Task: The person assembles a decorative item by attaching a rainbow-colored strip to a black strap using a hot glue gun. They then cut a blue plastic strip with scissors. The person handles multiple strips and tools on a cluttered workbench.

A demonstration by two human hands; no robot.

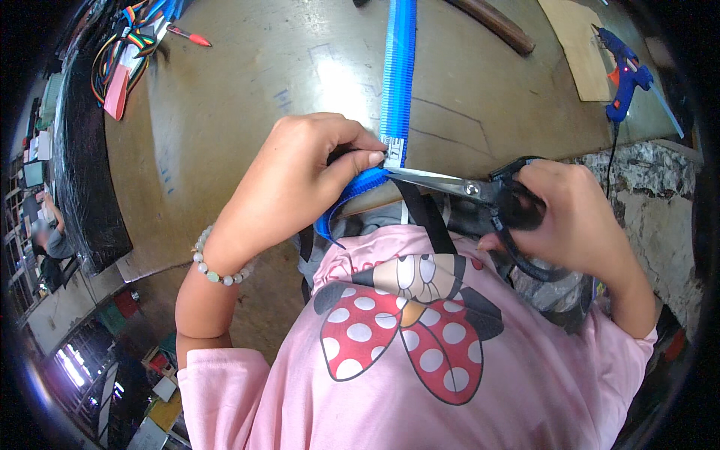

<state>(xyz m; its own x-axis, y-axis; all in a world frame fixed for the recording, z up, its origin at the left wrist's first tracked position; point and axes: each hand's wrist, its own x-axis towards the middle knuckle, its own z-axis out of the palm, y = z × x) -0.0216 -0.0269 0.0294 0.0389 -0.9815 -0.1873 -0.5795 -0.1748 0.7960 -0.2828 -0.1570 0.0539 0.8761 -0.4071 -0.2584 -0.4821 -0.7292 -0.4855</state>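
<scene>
A long blue ribbed strip [399, 71] runs from the far edge down the table towards me. Close to its near end lies a small white piece with printed marks [394, 152]. My left hand [315, 157] is closed, pinching the strip between thumb and fingers beside that white piece. Below the pinch, a loose blue end [337, 206] curls down towards my lap. In my right hand [574, 214] is a pair of scissors [469, 187] with large black handles. Their blade tips meet the strip right beside my left thumb; how far the blades are apart is hard to tell.
Far left on the table [225, 150] are a bundle of colourful striped ribbons [135, 45] and a red pen [191, 35]. A wooden handle [499, 24] lies at the far side. To the right are a tan board [581, 52] and a blue glue gun [624, 75] with its cord.
</scene>
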